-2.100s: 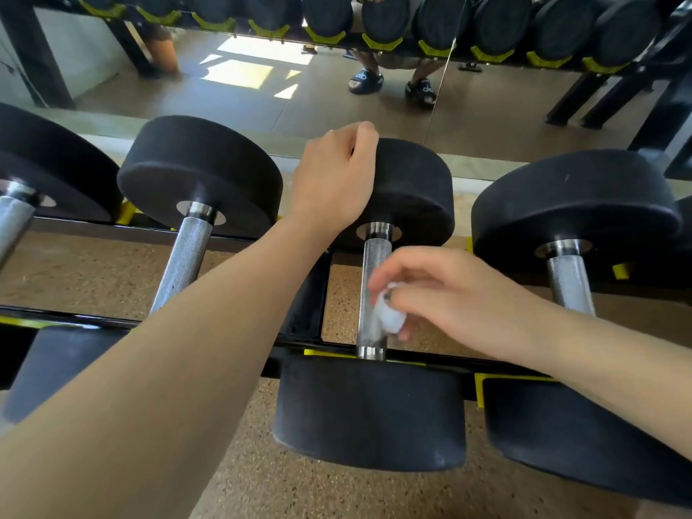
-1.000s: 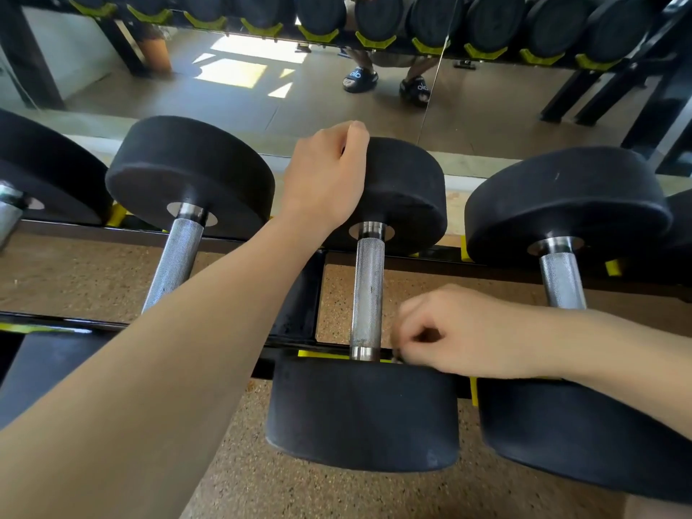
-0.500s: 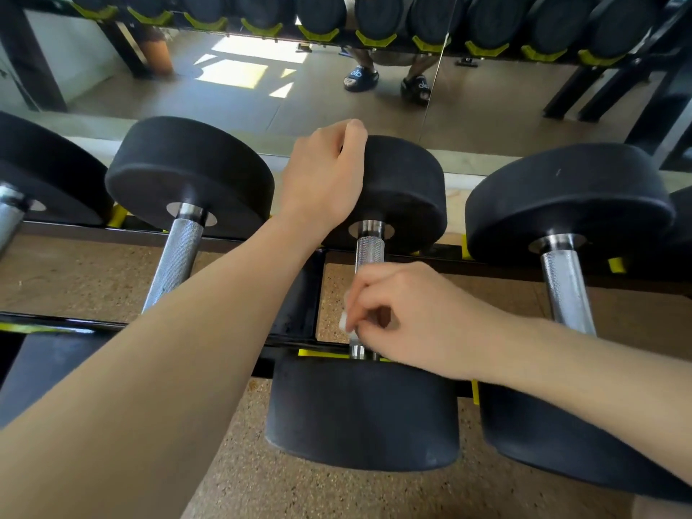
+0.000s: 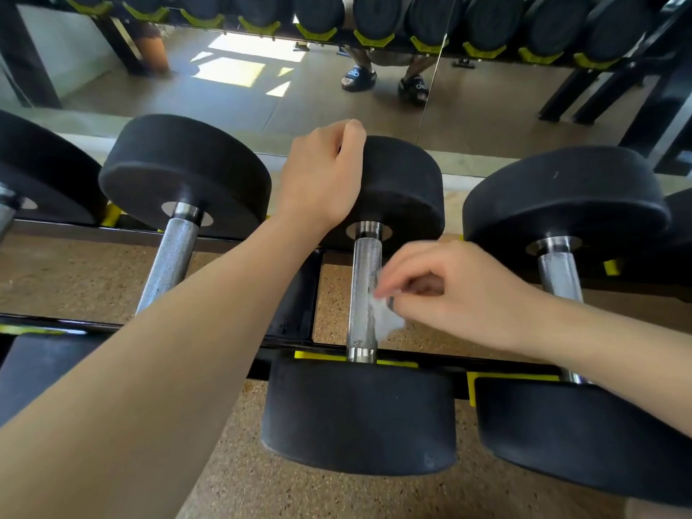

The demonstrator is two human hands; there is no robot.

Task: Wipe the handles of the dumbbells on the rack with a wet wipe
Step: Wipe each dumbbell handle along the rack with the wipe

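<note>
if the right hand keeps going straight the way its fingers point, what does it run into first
Most likely the knurled handle of the middle dumbbell. The right hand points leftward with the wet wipe pinched in its fingertips right beside that bar. Whether the wipe already touches it is hard to tell.

You see matte black dumbbell heads (image 4: 393,192) on silver cross-hatched knurled handles (image 4: 363,294), a white wet wipe (image 4: 385,316), a black rack (image 4: 296,294) with yellow-green cradles (image 4: 318,356), and a speckled tan-brown floor (image 4: 262,488) beneath.
</note>
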